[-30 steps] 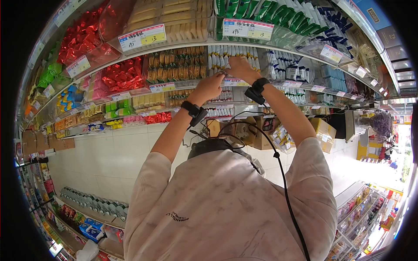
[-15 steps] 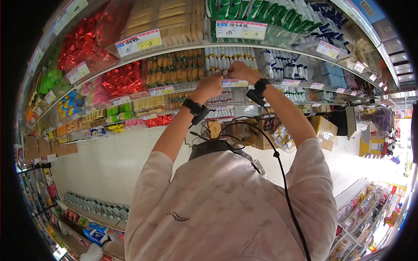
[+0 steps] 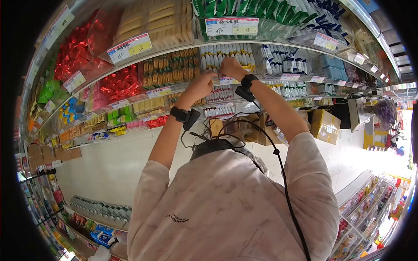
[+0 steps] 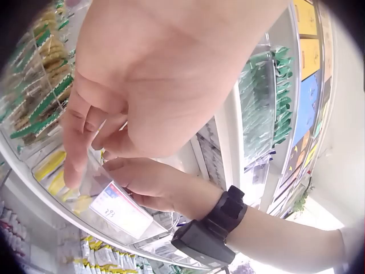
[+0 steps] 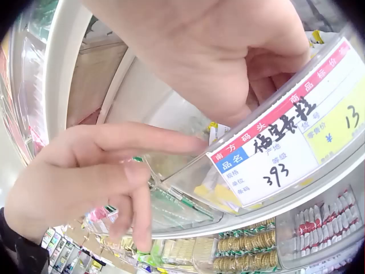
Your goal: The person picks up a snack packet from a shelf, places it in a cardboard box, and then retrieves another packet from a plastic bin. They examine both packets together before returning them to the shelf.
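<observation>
Small white-and-yellow packets (image 3: 210, 58) stand in rows inside a clear shelf bin. My right hand (image 3: 232, 67) reaches over the bin's front wall; in the right wrist view that same hand (image 5: 217, 63) has bent fingers, with their tips hidden behind the wall, so I cannot tell what they hold. At the bin's left front corner is my left hand (image 3: 200, 89). Its index finger (image 5: 165, 140) stretches to the packets' edge, and the other fingers hang loosely. A handwritten price tag (image 5: 285, 134) is fixed to the bin front, just below both hands.
Round biscuits in packs (image 3: 170, 69) fill the bin to the left, and blue-and-white packets (image 3: 283, 63) the one to the right. An upper shelf with green packets (image 3: 261, 13) overhangs the hands. Cardboard boxes (image 3: 325, 126) stand on the floor; a black cable (image 3: 283, 174) runs down the person's back.
The head view has shifted, so the shelves and both hands appear farther left. Against the bin, both hands have stayed in nearly the same place.
</observation>
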A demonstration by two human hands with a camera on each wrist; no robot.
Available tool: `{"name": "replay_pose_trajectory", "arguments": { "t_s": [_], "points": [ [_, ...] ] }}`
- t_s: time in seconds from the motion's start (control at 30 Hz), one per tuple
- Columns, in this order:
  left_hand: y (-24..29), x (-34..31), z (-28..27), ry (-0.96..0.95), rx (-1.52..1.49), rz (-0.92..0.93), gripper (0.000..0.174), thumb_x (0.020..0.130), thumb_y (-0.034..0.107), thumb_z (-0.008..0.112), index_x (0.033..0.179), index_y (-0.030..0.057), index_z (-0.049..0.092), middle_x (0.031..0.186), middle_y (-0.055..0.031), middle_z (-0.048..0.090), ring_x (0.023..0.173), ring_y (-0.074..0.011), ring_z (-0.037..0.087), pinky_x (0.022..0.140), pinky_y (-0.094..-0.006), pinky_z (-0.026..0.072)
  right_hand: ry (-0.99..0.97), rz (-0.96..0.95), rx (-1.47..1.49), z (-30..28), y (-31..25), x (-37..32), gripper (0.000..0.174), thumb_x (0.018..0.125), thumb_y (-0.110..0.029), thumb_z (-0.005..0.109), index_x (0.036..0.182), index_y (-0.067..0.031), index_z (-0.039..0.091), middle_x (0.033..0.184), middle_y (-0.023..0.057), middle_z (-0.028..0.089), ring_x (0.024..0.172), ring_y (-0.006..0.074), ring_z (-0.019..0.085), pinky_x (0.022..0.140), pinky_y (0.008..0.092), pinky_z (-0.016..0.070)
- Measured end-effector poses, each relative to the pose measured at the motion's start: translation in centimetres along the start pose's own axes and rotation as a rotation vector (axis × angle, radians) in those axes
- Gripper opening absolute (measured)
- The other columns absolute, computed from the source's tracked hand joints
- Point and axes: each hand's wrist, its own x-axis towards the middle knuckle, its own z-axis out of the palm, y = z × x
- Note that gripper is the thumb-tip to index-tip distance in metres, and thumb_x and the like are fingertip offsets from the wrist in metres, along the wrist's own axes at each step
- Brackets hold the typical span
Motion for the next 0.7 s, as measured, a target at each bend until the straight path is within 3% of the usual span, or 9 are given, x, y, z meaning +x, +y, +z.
{"name": "replay_pose_trajectory", "arguments": {
  "t_s": [0.17,0.3,0.37,0.47,0.57,0.7],
  "points": [
    [-0.3,-0.6,0.0,0.198,0.201,0.158,0.05,0.086,-0.006,0.048,0.136,-0.0028,0.051,0.138,-0.0205,0.054,0.113,-0.0423,0.06,0.094,-0.047,0.0502,0.03,-0.164,-0.094,-0.3,0.8,0.1,0.039,0.076,-0.038,0.074,0.078,0.0015,0.072,0.081,0.0209,0.07,0.084,0.0399,0.069,0.078,0.0464,0.0556],
    [-2.1,0.2,0.9,0.215,0.263,0.266,0.053,0.084,-0.008,0.048,0.137,-0.0038,0.049,0.149,-0.0207,0.047,0.123,-0.0419,0.055,0.101,-0.0463,0.0479,-0.147,-0.006,0.015,-1.8,-0.3,-0.9,0.044,0.079,-0.041,0.072,0.076,0.0033,0.071,0.075,0.0228,0.068,0.073,0.0394,0.066,0.071,0.0465,0.053],
    [-2.9,1.3,1.5,0.212,0.302,0.286,0.055,0.083,-0.009,0.048,0.138,-0.0042,0.048,0.152,-0.0212,0.043,0.126,-0.0417,0.053,0.104,-0.0458,0.047,-0.194,-0.029,0.018,-2.5,-0.6,-1.1,0.046,0.078,-0.043,0.074,0.074,0.0035,0.07,0.071,0.0218,0.067,0.068,0.0381,0.065,0.067,0.0463,0.0518],
    [-2.2,2.0,1.5,0.119,0.277,0.15,0.057,0.083,-0.008,0.047,0.14,-0.0045,0.046,0.152,-0.0223,0.042,0.131,-0.0409,0.05,0.107,-0.0453,0.0458,-0.171,-0.061,-0.019,-2.7,-0.9,-1.4,0.048,0.074,-0.044,0.077,0.07,0.003,0.069,0.067,0.0202,0.066,0.063,0.0365,0.063,0.064,0.0462,0.0507],
    [-2.9,2.8,2.0,0.151,0.275,0.145,0.062,0.084,-0.007,0.047,0.145,-0.0034,0.04,0.149,-0.0222,0.047,0.124,-0.0423,0.055,0.1,-0.0471,0.0493,-0.111,-0.101,-0.056,-2.5,-1.0,-1.3,0.047,0.072,-0.043,0.079,0.07,0.0023,0.069,0.068,0.0193,0.067,0.063,0.0361,0.064,0.064,0.0462,0.0511],
    [-1.3,2.8,1.7,0.091,0.159,-0.061,0.067,0.086,-0.003,0.047,0.151,-0.0015,0.03,0.139,-0.0252,0.055,0.088,-0.0389,0.069,0.081,-0.047,0.055,-0.067,-0.088,-0.137,-2.3,-1.5,-1.6,0.043,0.072,-0.041,0.079,0.071,0.0005,0.069,0.071,0.0182,0.069,0.065,0.0358,0.064,0.064,0.044,0.0522]
  ]
}}
